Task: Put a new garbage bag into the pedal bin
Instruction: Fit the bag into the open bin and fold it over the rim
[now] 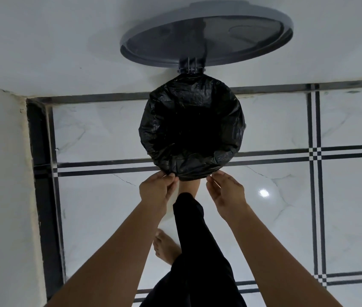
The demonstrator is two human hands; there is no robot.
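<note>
The black bag (192, 127) covers the bin's rim, the lid (206, 34) stands open; left hand (156, 188) and right hand (225, 191) each pinch the bag's near edge

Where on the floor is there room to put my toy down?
Bare white marble floor tiles lie right of the right hand. Another patch lies between the left hand and the white wall. It is crowded by the black-bagged round pedal bin.

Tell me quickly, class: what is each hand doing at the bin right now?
Left hand: fingers pinching the near edge of the black garbage bag over the bin rim.
Right hand: fingers curled at the same bag edge, apparently pinching it.
</note>
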